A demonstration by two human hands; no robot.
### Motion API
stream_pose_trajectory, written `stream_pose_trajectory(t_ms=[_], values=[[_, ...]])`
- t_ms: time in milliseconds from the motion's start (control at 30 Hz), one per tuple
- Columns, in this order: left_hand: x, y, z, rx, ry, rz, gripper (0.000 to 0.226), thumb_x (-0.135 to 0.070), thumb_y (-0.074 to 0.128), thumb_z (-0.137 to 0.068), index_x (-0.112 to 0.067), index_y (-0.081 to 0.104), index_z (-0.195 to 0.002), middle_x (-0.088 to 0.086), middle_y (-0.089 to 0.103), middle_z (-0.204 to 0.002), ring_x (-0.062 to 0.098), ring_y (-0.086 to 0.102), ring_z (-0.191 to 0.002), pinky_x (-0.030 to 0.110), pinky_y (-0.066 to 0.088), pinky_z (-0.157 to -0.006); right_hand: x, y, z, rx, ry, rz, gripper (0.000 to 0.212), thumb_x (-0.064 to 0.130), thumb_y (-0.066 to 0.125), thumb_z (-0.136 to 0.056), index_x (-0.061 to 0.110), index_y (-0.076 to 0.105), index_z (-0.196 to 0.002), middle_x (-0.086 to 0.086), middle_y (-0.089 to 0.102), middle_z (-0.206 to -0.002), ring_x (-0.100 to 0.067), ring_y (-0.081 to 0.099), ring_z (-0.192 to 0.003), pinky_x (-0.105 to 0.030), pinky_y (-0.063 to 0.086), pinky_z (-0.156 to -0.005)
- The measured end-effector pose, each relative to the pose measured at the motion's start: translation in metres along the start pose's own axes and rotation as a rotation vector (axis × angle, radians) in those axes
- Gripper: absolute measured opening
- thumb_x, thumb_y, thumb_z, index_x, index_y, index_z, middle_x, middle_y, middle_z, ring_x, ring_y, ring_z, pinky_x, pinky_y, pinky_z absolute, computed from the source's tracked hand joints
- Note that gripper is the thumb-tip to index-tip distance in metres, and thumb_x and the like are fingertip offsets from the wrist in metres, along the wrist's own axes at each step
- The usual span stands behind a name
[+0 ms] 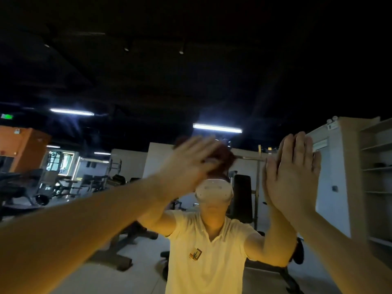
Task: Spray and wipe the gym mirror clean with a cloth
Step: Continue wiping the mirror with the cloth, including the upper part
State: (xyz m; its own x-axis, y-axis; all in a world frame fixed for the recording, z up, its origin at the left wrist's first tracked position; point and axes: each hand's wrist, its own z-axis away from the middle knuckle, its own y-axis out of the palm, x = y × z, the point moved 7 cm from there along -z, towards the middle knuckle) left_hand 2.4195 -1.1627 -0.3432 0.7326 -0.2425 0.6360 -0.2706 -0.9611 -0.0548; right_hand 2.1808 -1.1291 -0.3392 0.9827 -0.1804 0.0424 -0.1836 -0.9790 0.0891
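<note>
The gym mirror (250, 98) fills the view and reflects me and the room behind me. My left hand (186, 164) is raised at head height and looks motion-blurred. Its fingers lie stretched over a dark reddish-brown cloth (222, 158) and press it against the glass. My right hand (297, 172) rests flat on the mirror to the right, fingers straight and together, meeting its own reflection. It holds nothing. No spray bottle is in view.
The mirror reflects weight benches and machines (63, 185) at the left, a bench and rack (244, 198) behind me, and a pale shelf unit (375, 166) at the right. Ceiling strip lights (216, 127) glow in a dark ceiling.
</note>
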Motion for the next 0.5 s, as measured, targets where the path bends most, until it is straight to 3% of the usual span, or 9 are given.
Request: stream_pose_trajectory(t_ms=[133,233,300,367,433,500], values=[[0.084,-0.015,-0.036,-0.144,-0.460,0.003,0.055,-0.023,0.069,-0.095,-0.024,0.056,-0.148,0.018,0.023,-0.171,0.038,0.019,-0.158,0.056,0.009,-0.129,0.001,0.003,0.000,-0.001,0.016,0.022,0.068,0.044,0.022,-0.109,0.003,0.017,-0.163,-0.022,0.015,-0.170,-0.035,0.008,-0.159,-0.056,0.011,-0.127],[0.062,-0.009,-0.054,-0.206,-0.662,0.088,0.062,-0.018,0.065,-0.095,-0.024,0.049,-0.154,0.015,0.029,-0.169,0.036,0.019,-0.158,0.054,0.006,-0.130,0.000,0.004,0.000,0.008,0.009,0.011,0.068,0.044,0.021,-0.109,0.004,0.017,-0.163,-0.021,0.014,-0.170,-0.035,0.008,-0.159,-0.056,0.011,-0.127],[0.015,-0.004,-0.048,-0.226,-0.536,0.124,0.056,-0.012,0.067,-0.088,-0.020,0.061,-0.143,0.014,0.041,-0.163,0.035,0.027,-0.155,0.055,0.009,-0.129,-0.001,0.004,0.001,0.011,0.011,-0.009,0.068,0.045,0.022,-0.109,0.004,0.017,-0.163,-0.021,0.014,-0.170,-0.035,0.008,-0.159,-0.056,0.011,-0.128],[-0.045,0.004,-0.018,-0.178,-0.231,0.096,0.050,-0.012,0.073,-0.080,-0.019,0.070,-0.130,0.014,0.050,-0.156,0.035,0.034,-0.151,0.057,0.015,-0.127,0.001,0.004,0.000,0.025,0.006,-0.018,0.069,0.046,0.020,-0.109,0.005,0.017,-0.163,-0.021,0.013,-0.170,-0.035,0.008,-0.159,-0.056,0.011,-0.128],[-0.079,0.012,0.019,-0.032,0.037,0.075,0.050,-0.016,0.081,-0.080,-0.024,0.070,-0.128,0.011,0.048,-0.158,0.033,0.032,-0.153,0.057,0.016,-0.127,0.001,0.003,-0.001,0.040,-0.002,-0.010,0.069,0.047,0.018,-0.109,0.005,0.016,-0.163,-0.021,0.013,-0.170,-0.036,0.008,-0.159,-0.057,0.013,-0.127],[-0.070,0.014,0.025,0.055,0.227,0.007,0.054,-0.021,0.080,-0.084,-0.027,0.065,-0.135,0.011,0.043,-0.162,0.033,0.031,-0.154,0.058,0.017,-0.128,0.000,0.002,-0.001,0.042,0.009,-0.011,0.069,0.047,0.017,-0.109,0.005,0.016,-0.163,-0.022,0.013,-0.170,-0.036,0.008,-0.159,-0.057,0.013,-0.127]])
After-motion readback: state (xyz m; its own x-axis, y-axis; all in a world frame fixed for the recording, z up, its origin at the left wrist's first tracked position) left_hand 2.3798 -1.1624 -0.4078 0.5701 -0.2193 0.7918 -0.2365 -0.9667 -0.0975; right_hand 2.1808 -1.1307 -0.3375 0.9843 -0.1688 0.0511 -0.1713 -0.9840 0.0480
